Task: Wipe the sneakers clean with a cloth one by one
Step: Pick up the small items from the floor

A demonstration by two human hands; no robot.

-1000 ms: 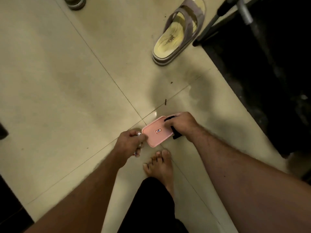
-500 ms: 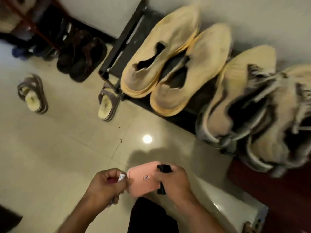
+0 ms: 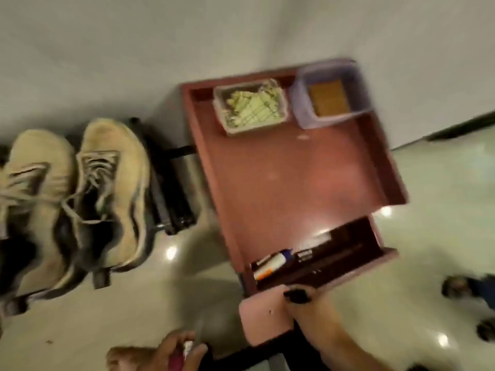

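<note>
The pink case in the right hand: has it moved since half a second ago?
Yes. The pink case, gripped by the right hand, was over bare floor in front of the sneakers; now it sits at the red table's open drawer, right of them.

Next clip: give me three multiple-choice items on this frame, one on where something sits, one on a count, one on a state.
1. Where do the pair of beige lace-up sneakers sit relative to the reddish-brown wooden side table?
A. on the table
B. beside it, on a low black rack
C. inside its drawer

2. How many plastic containers stand on the table top?
A. two
B. four
C. none

3. What state is the table's small front drawer in?
A. pushed shut
B. pulled open
C. taken out, on the floor

Answers:
1 B, they stand on the rack, apart from the table.
2 A, a clear tub and a bluish tub stand at the far edge.
3 B, pens show inside it.
</note>
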